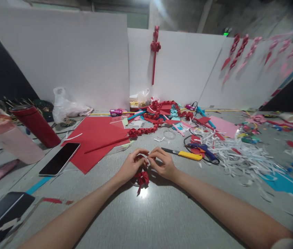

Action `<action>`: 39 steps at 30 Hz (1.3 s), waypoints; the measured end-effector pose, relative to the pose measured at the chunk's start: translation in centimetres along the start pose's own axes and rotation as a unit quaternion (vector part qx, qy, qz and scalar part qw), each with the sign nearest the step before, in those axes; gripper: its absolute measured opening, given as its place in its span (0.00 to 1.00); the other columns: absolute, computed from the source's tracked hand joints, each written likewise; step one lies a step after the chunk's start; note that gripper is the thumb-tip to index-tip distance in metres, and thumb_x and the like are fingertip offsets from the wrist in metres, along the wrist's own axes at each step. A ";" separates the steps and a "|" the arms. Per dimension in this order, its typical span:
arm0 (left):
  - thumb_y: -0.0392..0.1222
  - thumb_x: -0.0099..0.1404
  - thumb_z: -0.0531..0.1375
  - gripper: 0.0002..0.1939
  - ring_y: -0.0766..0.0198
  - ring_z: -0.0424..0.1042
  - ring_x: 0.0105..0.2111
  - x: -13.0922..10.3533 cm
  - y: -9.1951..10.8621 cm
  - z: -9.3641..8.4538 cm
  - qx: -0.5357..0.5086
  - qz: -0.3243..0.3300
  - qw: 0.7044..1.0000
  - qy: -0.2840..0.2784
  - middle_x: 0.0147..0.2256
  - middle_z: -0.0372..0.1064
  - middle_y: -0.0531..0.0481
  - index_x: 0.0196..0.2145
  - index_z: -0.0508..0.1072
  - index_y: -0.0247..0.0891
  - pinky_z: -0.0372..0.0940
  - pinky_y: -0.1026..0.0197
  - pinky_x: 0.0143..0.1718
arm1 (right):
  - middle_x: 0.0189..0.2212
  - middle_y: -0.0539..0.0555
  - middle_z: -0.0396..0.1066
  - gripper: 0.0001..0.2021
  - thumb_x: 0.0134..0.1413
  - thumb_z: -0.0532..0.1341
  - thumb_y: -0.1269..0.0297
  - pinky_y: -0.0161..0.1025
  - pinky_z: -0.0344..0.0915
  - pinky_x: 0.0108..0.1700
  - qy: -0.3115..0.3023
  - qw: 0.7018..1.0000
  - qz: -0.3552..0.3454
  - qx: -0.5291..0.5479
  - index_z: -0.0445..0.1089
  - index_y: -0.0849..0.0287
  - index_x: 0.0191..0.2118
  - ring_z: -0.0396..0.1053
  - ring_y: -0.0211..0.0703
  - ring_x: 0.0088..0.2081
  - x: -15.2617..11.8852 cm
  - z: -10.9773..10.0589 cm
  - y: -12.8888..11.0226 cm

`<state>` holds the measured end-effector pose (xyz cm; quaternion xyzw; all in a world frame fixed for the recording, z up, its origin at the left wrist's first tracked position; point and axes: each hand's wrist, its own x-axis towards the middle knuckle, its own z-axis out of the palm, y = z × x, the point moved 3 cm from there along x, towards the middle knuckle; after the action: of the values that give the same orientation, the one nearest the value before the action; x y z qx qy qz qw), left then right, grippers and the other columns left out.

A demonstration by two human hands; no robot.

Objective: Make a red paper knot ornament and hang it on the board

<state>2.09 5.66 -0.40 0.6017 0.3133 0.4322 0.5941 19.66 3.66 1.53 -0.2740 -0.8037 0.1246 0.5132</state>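
Near the middle of the grey table, my left hand (133,165) and my right hand (164,164) meet fingertip to fingertip. Both are closed, thumbs and fingers pinched together, and whatever lies in the pinch is too small or hidden to make out. Just below my left hand rests a small red folded-paper knot (143,177) with a short tail pointing down; whether it joins to my fingers I cannot tell. To the right of my right hand lies a utility knife (188,155) with a yellow handle and dark blade end.
Red paper sheets (92,128), a phone (60,159) and a red tumbler (39,126) occupy the left. Behind my hands a red paper chain (149,130) winds across. A blue glue gun (207,152) and white paper strips (239,159) are heaped right. White boards (188,69) stand behind.
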 end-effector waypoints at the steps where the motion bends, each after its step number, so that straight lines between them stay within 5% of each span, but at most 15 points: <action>1: 0.45 0.68 0.66 0.15 0.63 0.75 0.33 0.0 0.0 -0.1 -0.006 -0.003 1.000 0.011 0.35 0.75 0.49 0.49 0.74 0.37 0.71 0.60 0.40 | 0.36 0.54 0.72 0.06 0.69 0.60 0.70 0.43 0.71 0.42 -0.008 1.000 -0.011 0.006 0.75 0.55 0.43 0.72 0.44 0.38 -0.1 -0.1 -0.1; 7: 0.40 0.64 0.63 0.12 0.64 0.76 0.34 -0.1 0.4 -0.4 -0.022 -0.015 0.998 0.059 0.40 0.76 0.48 0.46 0.73 0.37 0.70 0.61 0.38 | 0.44 0.59 0.73 0.19 0.61 0.67 0.55 0.50 0.74 0.48 -0.208 0.966 -0.153 0.011 0.71 0.53 0.56 0.72 0.51 0.44 -0.2 0.8 -2.2; 10: 0.38 0.62 0.63 0.12 0.64 0.76 0.35 0.0 0.3 -0.5 -0.030 -0.015 0.997 0.073 0.43 0.76 0.47 0.45 0.74 0.37 0.70 0.62 0.38 | 0.45 0.60 0.73 0.16 0.61 0.67 0.59 0.49 0.74 0.51 -0.258 0.952 -0.164 -0.030 0.72 0.54 0.54 0.71 0.51 0.47 0.0 1.5 -2.9; 14: 0.38 0.61 0.62 0.13 0.64 0.75 0.34 0.1 -0.2 -0.6 -0.041 -0.019 0.995 0.088 0.44 0.75 0.47 0.45 0.75 0.38 0.69 0.63 0.36 | 0.44 0.59 0.72 0.08 0.64 0.65 0.67 0.48 0.74 0.52 -0.214 0.968 -0.128 -0.017 0.74 0.55 0.48 0.70 0.48 0.47 0.1 1.6 -2.5; 19: 0.46 0.70 0.61 0.11 0.59 0.75 0.42 0.0 0.5 -0.7 0.008 0.035 0.994 0.100 0.43 0.76 0.46 0.43 0.77 0.38 0.70 0.59 0.45 | 0.43 0.57 0.72 0.04 0.69 0.64 0.64 0.47 0.72 0.53 -0.100 0.991 0.032 0.079 0.76 0.55 0.44 0.73 0.46 0.48 0.4 0.8 -0.1; 22: 0.50 0.74 0.59 0.14 0.58 0.74 0.46 -0.3 1.4 -0.4 0.065 0.076 0.992 0.082 0.43 0.76 0.46 0.43 0.79 0.40 0.68 0.58 0.51 | 0.39 0.54 0.74 0.09 0.69 0.65 0.57 0.45 0.72 0.50 -0.031 0.982 0.127 0.137 0.76 0.56 0.41 0.73 0.44 0.43 0.6 0.5 1.5; 26: 0.50 0.74 0.61 0.13 0.57 0.75 0.46 -0.5 1.9 -0.4 0.109 0.121 0.984 0.074 0.44 0.76 0.46 0.44 0.80 0.40 0.67 0.57 0.52 | 0.35 0.52 0.75 0.14 0.66 0.67 0.50 0.41 0.72 0.43 -0.021 0.951 0.211 0.224 0.76 0.57 0.41 0.73 0.42 0.37 0.5 0.8 2.8; 30: 0.48 0.71 0.65 0.11 0.56 0.75 0.47 -0.4 1.8 -0.5 0.132 0.152 0.977 0.070 0.45 0.76 0.44 0.45 0.81 0.40 0.69 0.56 0.50 | 0.35 0.52 0.76 0.15 0.63 0.69 0.49 0.40 0.74 0.40 -0.022 0.932 0.248 0.262 0.76 0.57 0.42 0.74 0.41 0.35 0.3 1.1 3.1; 39: 0.45 0.68 0.68 0.10 0.57 0.76 0.45 -0.2 1.0 -0.7 0.136 0.139 0.978 0.078 0.46 0.75 0.45 0.45 0.80 0.40 0.72 0.56 0.47 | 0.36 0.53 0.79 0.14 0.60 0.72 0.51 0.40 0.76 0.40 0.028 0.941 0.254 0.220 0.78 0.57 0.41 0.76 0.42 0.37 -0.1 1.2 3.2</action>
<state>1.23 5.69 0.45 0.6790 0.3277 0.5095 0.4148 19.61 6.29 -0.58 -0.3528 -0.6452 0.4171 0.5341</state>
